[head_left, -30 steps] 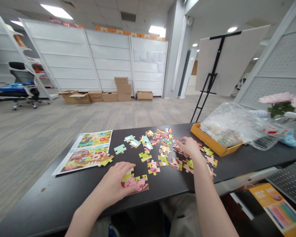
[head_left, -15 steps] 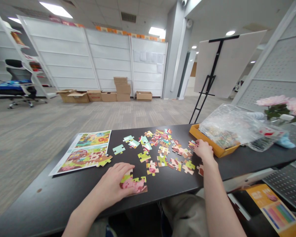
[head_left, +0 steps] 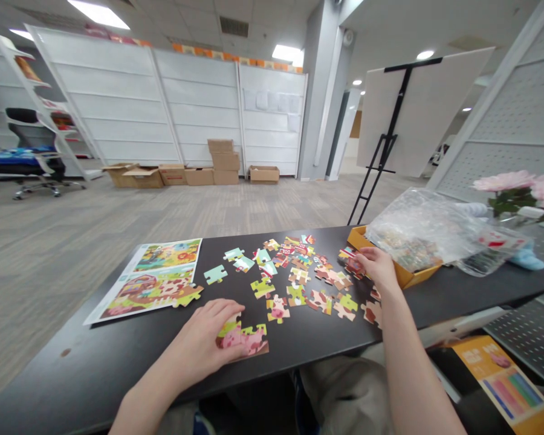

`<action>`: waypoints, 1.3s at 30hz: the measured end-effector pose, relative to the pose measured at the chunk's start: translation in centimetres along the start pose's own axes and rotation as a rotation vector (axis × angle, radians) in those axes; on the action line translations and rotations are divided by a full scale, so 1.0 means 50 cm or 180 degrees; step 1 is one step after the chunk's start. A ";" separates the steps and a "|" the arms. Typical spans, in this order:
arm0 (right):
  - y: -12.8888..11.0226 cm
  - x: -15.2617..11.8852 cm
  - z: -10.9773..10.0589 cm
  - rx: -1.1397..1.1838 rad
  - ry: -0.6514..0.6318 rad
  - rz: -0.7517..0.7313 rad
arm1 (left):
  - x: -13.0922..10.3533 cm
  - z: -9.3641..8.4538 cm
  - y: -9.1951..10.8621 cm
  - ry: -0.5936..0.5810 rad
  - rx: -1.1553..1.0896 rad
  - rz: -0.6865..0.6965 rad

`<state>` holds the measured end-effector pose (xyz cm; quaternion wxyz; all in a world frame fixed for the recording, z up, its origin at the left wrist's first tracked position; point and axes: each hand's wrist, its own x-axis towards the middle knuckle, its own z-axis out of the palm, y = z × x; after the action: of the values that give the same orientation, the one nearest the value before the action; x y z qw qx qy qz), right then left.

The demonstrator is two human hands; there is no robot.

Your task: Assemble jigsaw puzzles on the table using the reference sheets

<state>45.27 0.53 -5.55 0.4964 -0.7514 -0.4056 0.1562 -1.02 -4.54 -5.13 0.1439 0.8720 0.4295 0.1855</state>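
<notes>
My left hand (head_left: 208, 332) rests on the black table, its fingers over the left side of joined pink and green puzzle pieces (head_left: 254, 341). Its thumb lies along their lower part. At the right, my right hand (head_left: 377, 266) is beside the yellow box, thumb and fingers closed at a reddish puzzle piece (head_left: 356, 267); the fingertips partly cover it. Several loose pieces, among them a pink pig piece (head_left: 278, 309) and a light blue piece (head_left: 215, 274), lie between the hands. A printed picture sheet (head_left: 149, 278) lies at the left with green pieces at its right edge.
The yellow box (head_left: 417, 278) at the right holds bagged pieces, with clear plastic (head_left: 426, 217) over it. Pink flowers (head_left: 508, 182) stand beyond. Below the right table edge is an orange printed box (head_left: 503, 380). A black easel (head_left: 392, 127) stands behind the table.
My right hand has shifted slightly, and more of the reddish pieces beside it now shows. The left hand stays on the joined pieces. The view has moved a little.
</notes>
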 end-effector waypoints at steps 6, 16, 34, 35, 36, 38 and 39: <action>-0.013 -0.010 -0.011 -0.0965 -0.0251 -0.0343 | -0.001 -0.002 0.002 -0.0057 0.0038 -0.0013; 0.048 -0.016 -0.116 -0.2484 -0.0101 0.0030 | -0.002 0.007 -0.012 0.0114 0.0060 0.0105; 0.046 -0.027 -0.057 -0.1529 -0.0613 -0.0808 | 0.000 0.012 -0.022 0.0122 0.0202 0.0169; 0.042 -0.029 -0.052 -0.1431 -0.0636 -0.0846 | 0.000 0.012 -0.022 0.0123 0.0207 0.0172; 0.037 -0.032 -0.048 -0.1352 -0.0659 -0.0899 | 0.000 0.012 -0.021 0.0127 0.0214 0.0175; 0.024 -0.038 -0.039 -0.1266 -0.0704 -0.1083 | 0.001 0.012 -0.020 0.0118 0.0230 0.0179; 0.019 -0.040 -0.034 -0.1280 -0.0715 -0.1204 | 0.002 0.012 -0.020 0.0107 0.0241 0.0175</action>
<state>45.54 -2.22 -5.93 0.3099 -0.7238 -0.6136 0.0597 -1.38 -3.93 -6.05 0.0985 0.8851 0.4144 0.1877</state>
